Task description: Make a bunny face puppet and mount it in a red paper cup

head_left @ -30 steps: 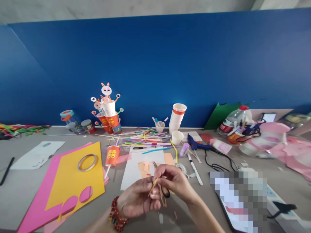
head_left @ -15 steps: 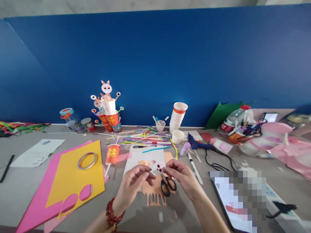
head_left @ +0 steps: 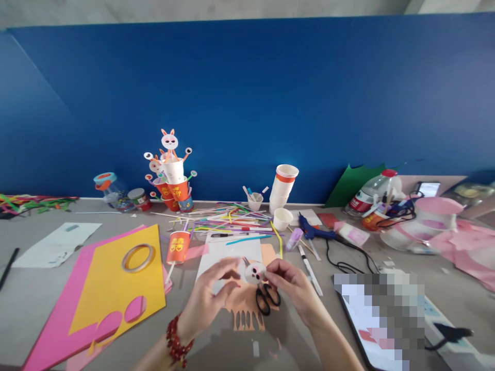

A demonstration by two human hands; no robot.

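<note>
Between the fingertips of my right hand (head_left: 296,288) is a white paper disc (head_left: 254,272) with a drawn face, dark eyes and pink cheeks. My left hand (head_left: 216,286) is open to the left of the disc, thumb and fingers apart, with a red bead bracelet at its wrist. Below the disc lies a peach paper sheet (head_left: 242,301) with a row of cut-out slots along its near edge. Black-handled scissors (head_left: 267,299) rest on it, their blades partly hidden by the disc. White paper (head_left: 209,252) shows behind my left hand.
Yellow cardboard (head_left: 116,278) bears a tape roll (head_left: 138,257) at left. Drinking straws (head_left: 232,224) spread behind, near a red paper cup (head_left: 179,247) and bunny-faced cup figures (head_left: 170,141). To the right are a blue glue gun (head_left: 315,229), its cable and a tablet (head_left: 371,319).
My hands have parted from around a thin yellowish edge, uncovering the face disc and scissors. Since half a second ago, the disc has turned slightly and my left fingers have spread wider.
</note>
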